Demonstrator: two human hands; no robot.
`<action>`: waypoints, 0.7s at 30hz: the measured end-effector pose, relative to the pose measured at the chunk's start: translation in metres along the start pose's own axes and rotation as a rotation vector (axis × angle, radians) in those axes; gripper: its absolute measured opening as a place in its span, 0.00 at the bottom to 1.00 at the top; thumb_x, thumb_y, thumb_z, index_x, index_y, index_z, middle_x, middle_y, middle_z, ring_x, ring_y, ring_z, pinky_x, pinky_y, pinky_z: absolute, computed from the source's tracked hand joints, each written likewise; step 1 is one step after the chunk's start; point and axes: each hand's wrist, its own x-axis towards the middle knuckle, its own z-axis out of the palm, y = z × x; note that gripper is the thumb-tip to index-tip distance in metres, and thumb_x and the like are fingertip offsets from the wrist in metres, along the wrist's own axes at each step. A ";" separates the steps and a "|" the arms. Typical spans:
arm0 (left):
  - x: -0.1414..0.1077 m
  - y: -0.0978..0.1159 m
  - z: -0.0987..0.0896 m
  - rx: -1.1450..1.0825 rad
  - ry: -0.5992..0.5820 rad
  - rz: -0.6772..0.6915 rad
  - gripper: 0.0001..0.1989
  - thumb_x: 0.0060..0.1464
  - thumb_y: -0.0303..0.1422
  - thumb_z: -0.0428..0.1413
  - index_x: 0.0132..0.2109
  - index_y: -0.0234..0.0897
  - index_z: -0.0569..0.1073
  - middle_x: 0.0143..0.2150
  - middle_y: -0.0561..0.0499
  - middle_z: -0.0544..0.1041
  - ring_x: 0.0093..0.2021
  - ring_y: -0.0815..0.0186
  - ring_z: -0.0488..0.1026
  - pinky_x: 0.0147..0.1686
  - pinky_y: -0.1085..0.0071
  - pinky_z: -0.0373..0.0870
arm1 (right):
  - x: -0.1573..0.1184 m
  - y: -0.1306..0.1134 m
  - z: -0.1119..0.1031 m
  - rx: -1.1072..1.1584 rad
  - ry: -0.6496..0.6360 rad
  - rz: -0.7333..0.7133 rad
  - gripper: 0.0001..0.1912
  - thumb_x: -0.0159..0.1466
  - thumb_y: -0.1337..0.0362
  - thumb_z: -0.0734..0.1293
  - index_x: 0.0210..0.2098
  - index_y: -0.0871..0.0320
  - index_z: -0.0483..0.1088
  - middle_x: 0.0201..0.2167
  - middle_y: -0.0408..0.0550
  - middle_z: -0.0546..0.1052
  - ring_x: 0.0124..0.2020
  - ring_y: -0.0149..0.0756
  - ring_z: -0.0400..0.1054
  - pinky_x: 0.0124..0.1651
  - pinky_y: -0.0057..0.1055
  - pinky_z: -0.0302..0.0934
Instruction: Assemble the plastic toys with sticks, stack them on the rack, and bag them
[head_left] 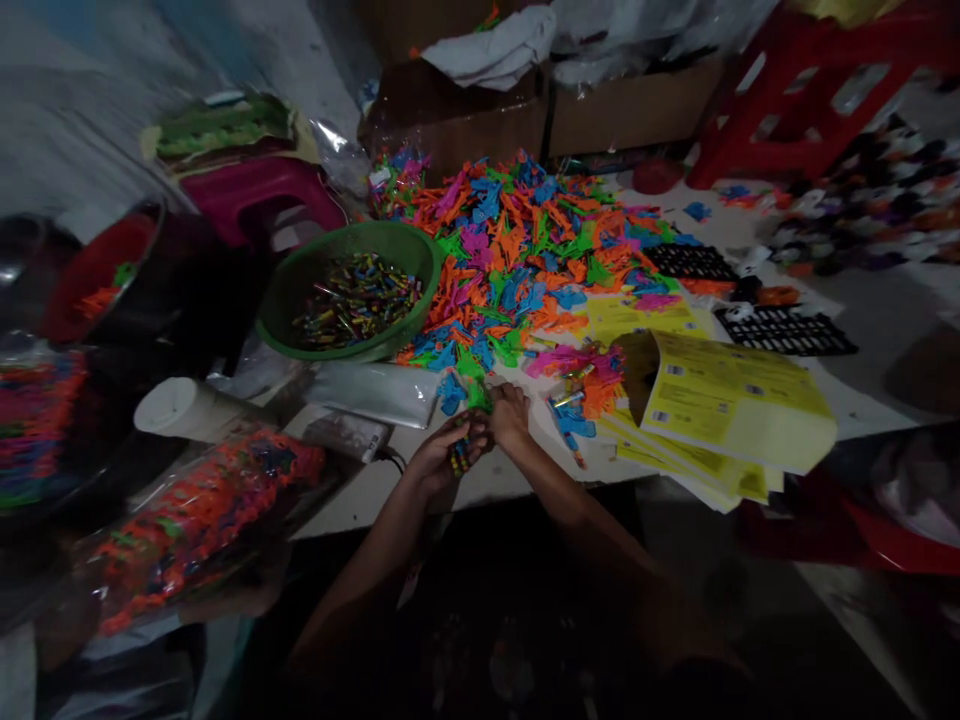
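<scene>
My left hand point(439, 450) is curled around several short, multicoloured sticks point(460, 455), dark with yellow and blue parts. Beside it, my right hand point(511, 414) reaches over the table's near edge, its fingers bent down at a green plastic piece point(474, 388). Whether those fingers grip the piece cannot be made out. A blue plastic piece point(451, 394) lies just left of the hands. To their right sits a small group of pink and orange pieces point(600, 380), with sticks among them.
A large heap of bright plastic pieces point(517, 240) covers the table's middle. Left of it stands a green basin point(274, 325) of similar sticks. Yellow printed sheets point(739, 395) lie at right, a clear packet point(375, 390) at left. A filled bag point(202, 530) is at lower left.
</scene>
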 end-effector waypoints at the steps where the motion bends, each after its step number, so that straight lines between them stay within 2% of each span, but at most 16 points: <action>1: -0.002 0.001 -0.002 0.014 0.016 0.011 0.12 0.47 0.25 0.57 0.42 0.35 0.68 0.34 0.50 0.75 0.25 0.71 0.73 0.18 0.80 0.64 | 0.000 0.002 0.000 0.122 -0.009 0.011 0.14 0.55 0.59 0.64 0.37 0.61 0.70 0.38 0.54 0.72 0.42 0.43 0.62 0.44 0.37 0.54; 3: -0.006 0.000 -0.005 0.066 0.049 0.043 0.13 0.45 0.28 0.59 0.41 0.34 0.69 0.34 0.49 0.75 0.22 0.73 0.71 0.13 0.82 0.57 | -0.004 0.008 -0.006 0.470 -0.023 0.044 0.13 0.55 0.58 0.63 0.34 0.60 0.70 0.32 0.49 0.73 0.36 0.38 0.64 0.40 0.33 0.56; 5: -0.008 -0.003 -0.004 0.149 0.022 0.103 0.17 0.44 0.32 0.60 0.44 0.35 0.70 0.35 0.48 0.75 0.22 0.72 0.71 0.13 0.82 0.56 | -0.013 0.016 -0.017 0.828 -0.057 0.064 0.13 0.55 0.55 0.63 0.32 0.59 0.70 0.28 0.45 0.73 0.31 0.34 0.65 0.36 0.30 0.57; 8: -0.009 -0.008 0.007 0.303 -0.085 0.211 0.23 0.43 0.38 0.61 0.47 0.35 0.69 0.36 0.45 0.76 0.24 0.71 0.72 0.13 0.82 0.55 | -0.029 0.022 -0.034 1.113 -0.097 0.033 0.13 0.54 0.54 0.64 0.30 0.59 0.70 0.27 0.42 0.73 0.29 0.32 0.64 0.34 0.28 0.57; 13: -0.013 -0.005 0.026 0.495 -0.225 0.261 0.28 0.44 0.44 0.58 0.50 0.33 0.68 0.38 0.43 0.75 0.21 0.70 0.71 0.09 0.81 0.48 | -0.048 0.026 -0.052 1.133 -0.032 0.037 0.11 0.53 0.56 0.66 0.28 0.57 0.69 0.25 0.40 0.70 0.27 0.29 0.62 0.32 0.26 0.56; 16: -0.019 -0.002 0.028 0.530 -0.274 0.240 0.29 0.44 0.45 0.58 0.51 0.32 0.68 0.38 0.41 0.76 0.20 0.70 0.71 0.09 0.80 0.48 | -0.050 0.026 -0.055 1.117 -0.014 0.039 0.11 0.53 0.55 0.67 0.27 0.57 0.68 0.24 0.39 0.69 0.26 0.28 0.61 0.32 0.26 0.56; 18: -0.023 -0.001 0.028 0.519 -0.286 0.209 0.28 0.45 0.45 0.57 0.50 0.32 0.68 0.36 0.42 0.76 0.18 0.71 0.70 0.09 0.80 0.47 | -0.050 0.025 -0.054 1.127 -0.047 0.021 0.11 0.53 0.55 0.66 0.27 0.57 0.68 0.24 0.40 0.69 0.26 0.29 0.61 0.32 0.27 0.56; 21: -0.030 -0.003 0.027 0.504 -0.300 0.171 0.24 0.47 0.45 0.56 0.46 0.31 0.71 0.29 0.46 0.75 0.14 0.75 0.65 0.08 0.80 0.46 | -0.053 0.021 -0.052 1.131 -0.075 0.023 0.12 0.52 0.54 0.66 0.25 0.57 0.67 0.23 0.40 0.68 0.25 0.29 0.60 0.31 0.27 0.56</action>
